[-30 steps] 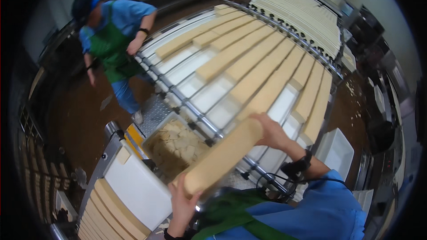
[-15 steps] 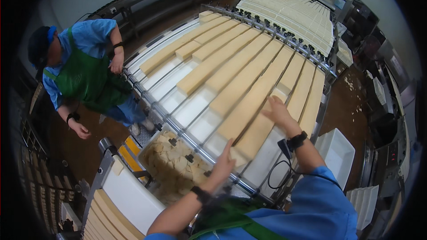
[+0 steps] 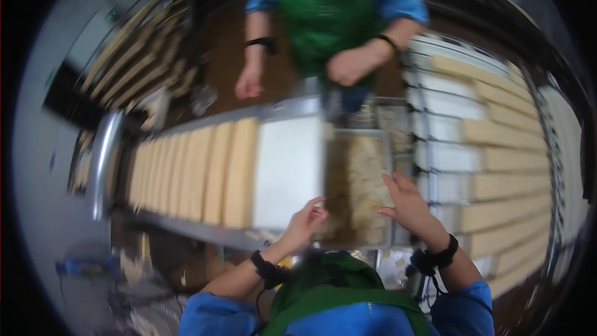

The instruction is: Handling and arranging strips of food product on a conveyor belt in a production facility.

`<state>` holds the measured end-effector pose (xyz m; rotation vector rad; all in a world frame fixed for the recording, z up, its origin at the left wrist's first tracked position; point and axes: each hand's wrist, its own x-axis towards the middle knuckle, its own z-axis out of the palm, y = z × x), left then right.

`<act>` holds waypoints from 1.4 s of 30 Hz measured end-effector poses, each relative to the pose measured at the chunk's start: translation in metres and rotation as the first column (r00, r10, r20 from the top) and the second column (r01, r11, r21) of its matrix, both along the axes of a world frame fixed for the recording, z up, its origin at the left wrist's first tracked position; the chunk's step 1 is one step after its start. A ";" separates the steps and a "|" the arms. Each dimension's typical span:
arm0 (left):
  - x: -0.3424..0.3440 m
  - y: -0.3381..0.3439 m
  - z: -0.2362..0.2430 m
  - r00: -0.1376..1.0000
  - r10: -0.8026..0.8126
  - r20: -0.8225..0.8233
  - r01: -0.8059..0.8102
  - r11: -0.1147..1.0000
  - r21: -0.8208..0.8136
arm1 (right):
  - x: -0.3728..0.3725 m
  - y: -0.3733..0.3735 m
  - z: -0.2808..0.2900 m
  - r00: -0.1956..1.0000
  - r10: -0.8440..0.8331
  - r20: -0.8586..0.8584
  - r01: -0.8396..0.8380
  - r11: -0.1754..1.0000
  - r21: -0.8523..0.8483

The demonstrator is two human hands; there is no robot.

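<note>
My left hand (image 3: 303,225) hangs above the near left side of a tub (image 3: 388,149) of pale, thin, flat scraps (image 3: 367,180). Its fingers are loosely curled and apart, with no thing visible in them. Over the tub's right side is my right hand (image 3: 410,205), thumb and fingers spread, also holding nothing that I can see. Left of the tub, long cream-coloured blocks (image 3: 214,171) lie side by side on a white-topped conveyor (image 3: 287,171). More such blocks (image 3: 507,186) lie in lanes on the table at the right. Motion blur softens the picture.
Across the tub stands a person in a green apron (image 3: 326,15), arms lowered and one hand (image 3: 353,65) closed. A metal roller (image 3: 107,165) stands at the conveyor's left end. Racked cream blocks (image 3: 140,56) fill the far left. A rail with dark fittings (image 3: 418,124) edges the right table.
My view has swung left from the lane table to the tub and conveyor. Both hands have come away from the long blocks and are now over the tub. The other person now stands opposite.
</note>
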<state>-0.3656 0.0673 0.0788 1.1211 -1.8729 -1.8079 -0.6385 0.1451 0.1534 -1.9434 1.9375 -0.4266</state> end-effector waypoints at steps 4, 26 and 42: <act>0.137 0.014 -0.029 0.889 0.431 0.154 -0.407 0.898 -0.166 | 0.081 -0.070 0.007 0.884 0.444 0.149 -0.465 0.866 0.182; 0.273 -0.046 -0.058 0.516 0.692 0.506 -0.513 0.722 -0.464 | 0.398 -0.354 -0.082 0.858 0.506 -0.082 -0.468 0.839 0.279; 0.268 -0.064 -0.053 0.566 0.583 0.583 -0.430 0.812 -0.394 | 0.332 -0.389 -0.137 0.936 0.210 -0.282 -0.209 0.977 0.035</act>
